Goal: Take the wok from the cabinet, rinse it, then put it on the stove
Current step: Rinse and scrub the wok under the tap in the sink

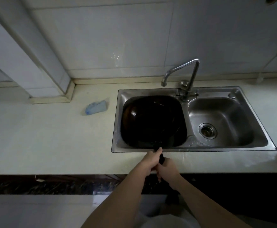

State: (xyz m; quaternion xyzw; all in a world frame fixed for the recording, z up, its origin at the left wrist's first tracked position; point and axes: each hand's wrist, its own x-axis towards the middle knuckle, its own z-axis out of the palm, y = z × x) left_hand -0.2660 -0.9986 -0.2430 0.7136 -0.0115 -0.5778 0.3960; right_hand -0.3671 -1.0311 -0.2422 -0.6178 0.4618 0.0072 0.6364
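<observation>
At the sink (pixel 225 148), the wok (pixel 152 122) sat in the left basin (pixel 126 100), dark, nearly filling it, a glint on its left side; whether it rested on the basin floor or hung just off it, could not tell; its black handle (pixel 161 157) stuck out over the front rim toward the person. Left hand (pixel 151 160) was clamped round the handle nearest the wok, thumb laid along the top and pointing at the pan; right hand (pixel 166 168) was wrapped round the handle just behind, touching the left one; both fists were closed tight on it, bare forearms reaching in from the bottom of the view. Tap (pixel 183 74) stood at the back between the two basins, spout swung left, mouth above the back rim by the left basin; could not tell if water ran. Right basin (pixel 233 116) showed a round drain (pixel 207 130) in its floor; wet patches shone on the rim between the basins and on the counter (pixel 52 137) in front of the sink. Blue pack (pixel 95 108) lay on the counter left of the sink, apart from it, near the wall corner; what it was, unclear. White tiles (pixel 118 38) ran behind; a dark front edge ran under the counter.
</observation>
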